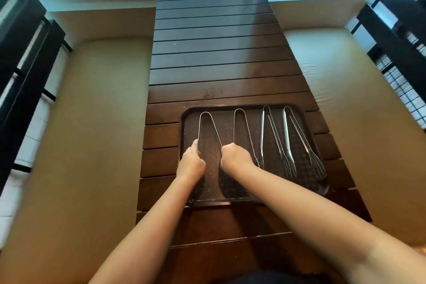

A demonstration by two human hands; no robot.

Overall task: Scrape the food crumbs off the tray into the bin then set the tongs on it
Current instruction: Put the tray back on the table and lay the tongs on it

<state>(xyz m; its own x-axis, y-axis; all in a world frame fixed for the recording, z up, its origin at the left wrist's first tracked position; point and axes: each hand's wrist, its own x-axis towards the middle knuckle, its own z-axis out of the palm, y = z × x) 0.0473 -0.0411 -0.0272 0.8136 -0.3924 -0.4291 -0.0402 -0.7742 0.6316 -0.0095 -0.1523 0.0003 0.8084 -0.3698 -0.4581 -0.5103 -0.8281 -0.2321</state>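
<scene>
Two bare forearms reach forward over a dark slatted wooden desk [214,57] to a dark brown tray [184,136] with rounded corners and a textured, crumb-flecked floor, set at the desk's near end. The left hand [190,163] curls its grip round the left arm of the leftmost tongs [205,127], a plain wire loop lying on the tray; the right hand [235,159], fingers curled under, holds that loop's right arm. Just right of it on the tray lies a second loop-shaped pair of tongs [242,127], and right of that two steel fork-tipped tongs [272,136] [299,138], side by side, tips toward the tray's near edge. Beige cushioned benches [96,110] flank the desk beside the tray. No writing can be read.
</scene>
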